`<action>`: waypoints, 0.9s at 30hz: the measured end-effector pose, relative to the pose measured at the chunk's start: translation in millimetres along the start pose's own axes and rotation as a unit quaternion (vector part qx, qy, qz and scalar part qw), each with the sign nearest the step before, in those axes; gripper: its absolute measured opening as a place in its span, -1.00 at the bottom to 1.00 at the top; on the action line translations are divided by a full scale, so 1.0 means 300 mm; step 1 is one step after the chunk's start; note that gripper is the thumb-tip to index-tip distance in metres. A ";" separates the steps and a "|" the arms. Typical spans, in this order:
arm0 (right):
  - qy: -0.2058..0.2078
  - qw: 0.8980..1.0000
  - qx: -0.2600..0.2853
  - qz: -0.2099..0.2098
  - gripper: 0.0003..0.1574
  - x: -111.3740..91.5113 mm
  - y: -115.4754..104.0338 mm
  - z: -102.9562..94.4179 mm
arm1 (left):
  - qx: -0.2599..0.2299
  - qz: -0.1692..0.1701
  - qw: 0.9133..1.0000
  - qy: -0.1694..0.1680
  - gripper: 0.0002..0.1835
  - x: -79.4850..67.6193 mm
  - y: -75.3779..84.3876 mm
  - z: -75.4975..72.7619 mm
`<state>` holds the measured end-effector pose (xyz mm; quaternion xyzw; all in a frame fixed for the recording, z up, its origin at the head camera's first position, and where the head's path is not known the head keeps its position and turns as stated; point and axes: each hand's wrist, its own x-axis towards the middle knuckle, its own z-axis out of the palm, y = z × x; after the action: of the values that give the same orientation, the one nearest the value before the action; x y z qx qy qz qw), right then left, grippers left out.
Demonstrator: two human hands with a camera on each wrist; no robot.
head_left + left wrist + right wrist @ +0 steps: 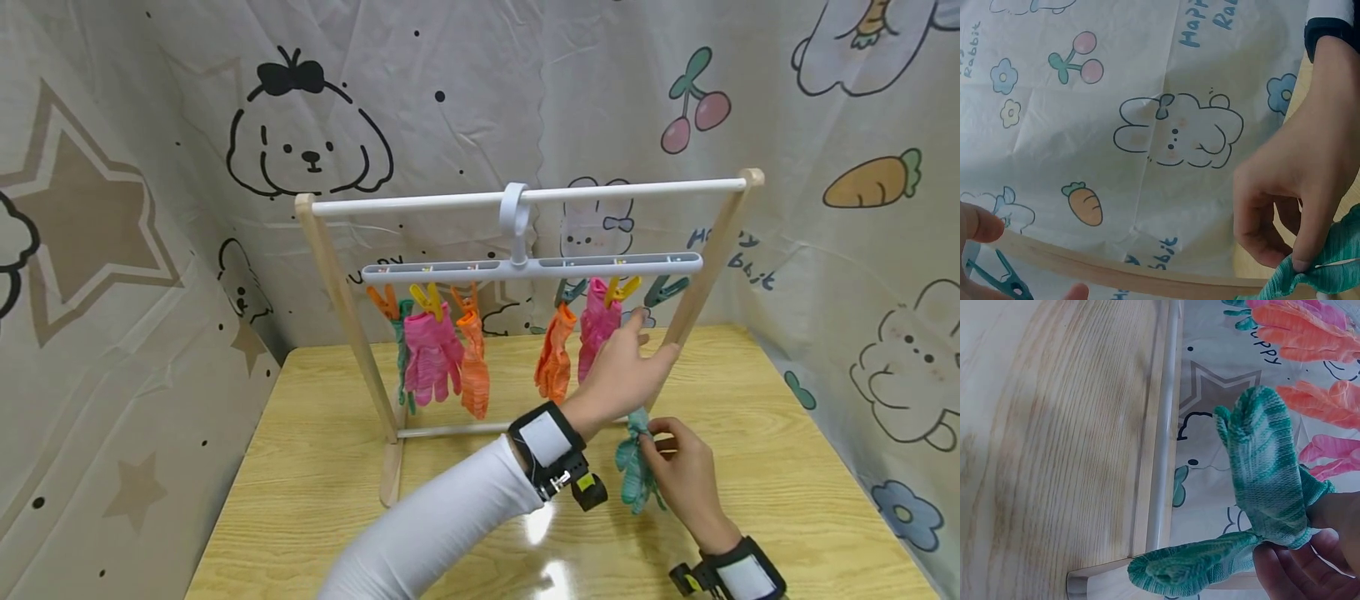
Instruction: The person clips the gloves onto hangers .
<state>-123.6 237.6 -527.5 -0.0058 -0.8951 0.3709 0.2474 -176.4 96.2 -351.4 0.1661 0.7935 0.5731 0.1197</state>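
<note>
My right hand point(686, 475) pinches a green knitted glove point(636, 467) between thumb and fingers, below the hanger's right end. In the right wrist view the glove point(1269, 462) is bunched at the grip, one part pointing up and another lying out to the side. My left hand point(626, 367) reaches up to the right end, fingers spread just below a teal clothespin point(666, 290). In the left wrist view the teal clothespin point(1000, 278) shows between the separated fingertips, with nothing in its jaws.
A grey hanger point(450, 271) hangs from the white bar point(637, 192) of a wooden rack. Clothespins hold pink gloves point(433, 354), orange gloves point(553, 354) and another green glove point(402, 358) on it. The rack's right post point(708, 258) stands close beside my left hand.
</note>
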 end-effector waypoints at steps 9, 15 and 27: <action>-0.005 1.000 -0.003 0.007 -0.87 0.007 0.001 -0.007 | -0.029 0.006 0.999 0.012 -0.09 0.048 -0.015 0.007; -0.007 1.000 -0.004 0.016 -0.85 0.005 -0.001 -0.006 | -0.050 0.027 0.998 0.018 -0.04 0.104 -0.005 0.004; -0.008 1.000 -0.005 0.014 -0.85 0.009 -0.004 -0.012 | -0.055 0.023 0.998 0.031 -0.04 0.173 0.001 -0.021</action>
<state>-124.1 239.6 -523.5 -0.0168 -0.8985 0.3704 0.2350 -226.3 111.8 -349.1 0.1597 0.7603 0.6230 0.0912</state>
